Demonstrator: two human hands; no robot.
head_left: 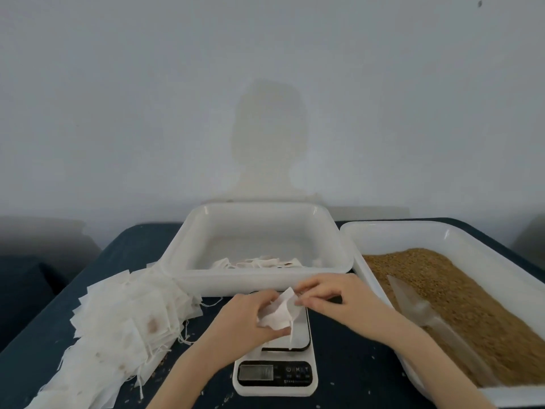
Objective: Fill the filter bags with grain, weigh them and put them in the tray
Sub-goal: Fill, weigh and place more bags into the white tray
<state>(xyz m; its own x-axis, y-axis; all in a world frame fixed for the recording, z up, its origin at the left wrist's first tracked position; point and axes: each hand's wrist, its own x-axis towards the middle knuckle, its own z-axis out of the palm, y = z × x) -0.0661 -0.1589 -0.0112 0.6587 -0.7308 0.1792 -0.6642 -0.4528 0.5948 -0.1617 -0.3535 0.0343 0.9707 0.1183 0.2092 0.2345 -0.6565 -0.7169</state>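
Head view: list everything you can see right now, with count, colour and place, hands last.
filter bag: one, white, held above the scale.
stack of empty bags: count unclear, white, some stained, table left.
scale: one, white, black display panel, centre front.
tray: one, white, behind the scale, a few bags inside.
grain tray: one, white, right, holds brown grain.
scoop: one, translucent, lying on the grain.
table: dark blue.
left hand: grips the bag.
right hand: pinches the bag's top.
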